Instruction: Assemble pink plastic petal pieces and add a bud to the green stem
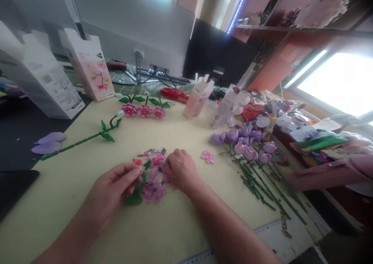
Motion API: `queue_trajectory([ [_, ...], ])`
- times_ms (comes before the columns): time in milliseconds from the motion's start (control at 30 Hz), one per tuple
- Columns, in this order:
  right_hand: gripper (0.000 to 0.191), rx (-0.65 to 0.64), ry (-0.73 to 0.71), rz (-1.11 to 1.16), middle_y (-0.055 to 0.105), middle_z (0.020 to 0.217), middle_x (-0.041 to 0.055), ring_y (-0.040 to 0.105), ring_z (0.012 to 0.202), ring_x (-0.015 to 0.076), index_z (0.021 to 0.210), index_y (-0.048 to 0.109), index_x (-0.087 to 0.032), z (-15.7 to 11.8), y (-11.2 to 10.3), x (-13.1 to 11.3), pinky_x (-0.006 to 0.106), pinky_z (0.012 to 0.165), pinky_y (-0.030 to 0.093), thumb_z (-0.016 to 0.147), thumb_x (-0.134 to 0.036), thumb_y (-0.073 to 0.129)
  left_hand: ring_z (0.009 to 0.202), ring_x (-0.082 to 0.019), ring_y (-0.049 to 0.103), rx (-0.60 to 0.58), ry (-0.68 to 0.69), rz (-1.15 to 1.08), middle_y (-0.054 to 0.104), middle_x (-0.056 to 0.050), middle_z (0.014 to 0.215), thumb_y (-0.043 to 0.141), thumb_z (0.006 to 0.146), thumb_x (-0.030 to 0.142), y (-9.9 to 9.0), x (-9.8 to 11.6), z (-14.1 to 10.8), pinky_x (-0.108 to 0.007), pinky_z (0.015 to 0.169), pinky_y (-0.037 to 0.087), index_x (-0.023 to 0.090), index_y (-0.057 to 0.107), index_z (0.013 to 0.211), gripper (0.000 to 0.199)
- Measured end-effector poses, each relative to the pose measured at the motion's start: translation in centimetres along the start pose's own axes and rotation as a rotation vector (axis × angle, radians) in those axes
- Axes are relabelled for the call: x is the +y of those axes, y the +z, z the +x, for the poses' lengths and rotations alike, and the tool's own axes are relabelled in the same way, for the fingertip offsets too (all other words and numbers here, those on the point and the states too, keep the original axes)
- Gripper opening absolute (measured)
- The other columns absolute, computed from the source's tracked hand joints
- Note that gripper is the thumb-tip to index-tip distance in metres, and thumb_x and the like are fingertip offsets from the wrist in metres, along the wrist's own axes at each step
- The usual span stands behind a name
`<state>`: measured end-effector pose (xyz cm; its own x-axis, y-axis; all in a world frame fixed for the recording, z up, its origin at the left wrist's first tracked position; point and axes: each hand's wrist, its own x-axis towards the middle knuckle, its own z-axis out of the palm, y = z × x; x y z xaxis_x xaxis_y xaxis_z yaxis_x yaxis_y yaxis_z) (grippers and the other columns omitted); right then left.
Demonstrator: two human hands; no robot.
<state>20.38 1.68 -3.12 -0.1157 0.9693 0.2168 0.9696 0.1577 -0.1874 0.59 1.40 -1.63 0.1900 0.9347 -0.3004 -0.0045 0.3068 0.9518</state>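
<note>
The grip of the left hand (115, 184) was pressed together at the fingertips, anything pinched too small to tell; the right hand (182, 170) was curled down onto a heap of pink flower parts (153, 190) on the cream surface (58, 217). Purple flowers (241, 139) were laid to the right, with pink blossoms (142, 110) and a printed box (89, 63) beyond.

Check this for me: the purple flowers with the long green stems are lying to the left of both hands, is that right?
No, the side is wrong: the purple flowers with the long green stems are lying to the right of both hands, not the left, past the left hand and right hand, as the head view shows.
</note>
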Motion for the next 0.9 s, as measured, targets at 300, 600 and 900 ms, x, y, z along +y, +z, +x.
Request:
queue_trajectory([
  [300, 0.023, 0.142, 0.024, 0.637, 0.071, 0.081, -0.001, 0.061, 0.067, 0.0112, 0.092, 0.068, -0.021, -0.7, -1.4, -1.7, 0.021, 0.065, 0.047, 0.076, -0.01, 0.055, 0.06, -0.01, 0.047, -0.011, -0.006, 0.025, 0.061, 0.001, 0.069, 0.074, 0.071, 0.043, -0.5, -1.1, 0.4, -0.019, 0.055, 0.042, 0.021, 0.068, 0.086, 0.028],
  [600, 0.014, 0.045, 0.028, 0.822, 0.071, 0.079, -0.0035, 0.064, 0.07, 0.0107, 0.088, 0.068, -0.023, -1.0, -1.8, -2.4, 0.021, 0.066, 0.049, 0.081, -0.013, 0.06, 0.061, -0.011, 0.049, 0.0, 0.02, 0.076, 0.058, 0.003, 0.064, 0.074, 0.071, 0.042, -0.7, -1.0, 0.4, -0.018, 0.056, 0.043, 0.022, 0.069, 0.086, 0.026],
  [900, 0.012, 0.075, -0.006, 0.866, 0.068, 0.083, -0.0012, 0.063, 0.078, 0.0126, 0.083, 0.066, -0.022, -1.1, -1.8, -2.6, 0.024, 0.072, 0.05, 0.081, -0.011, 0.062, 0.064, -0.013, 0.051, -0.004, 0.03, 0.118, 0.06, 0.003, 0.067, 0.074, 0.071, 0.044, -0.8, -1.2, 0.3, -0.021, 0.059, 0.045, 0.023, 0.068, 0.089, 0.028],
])
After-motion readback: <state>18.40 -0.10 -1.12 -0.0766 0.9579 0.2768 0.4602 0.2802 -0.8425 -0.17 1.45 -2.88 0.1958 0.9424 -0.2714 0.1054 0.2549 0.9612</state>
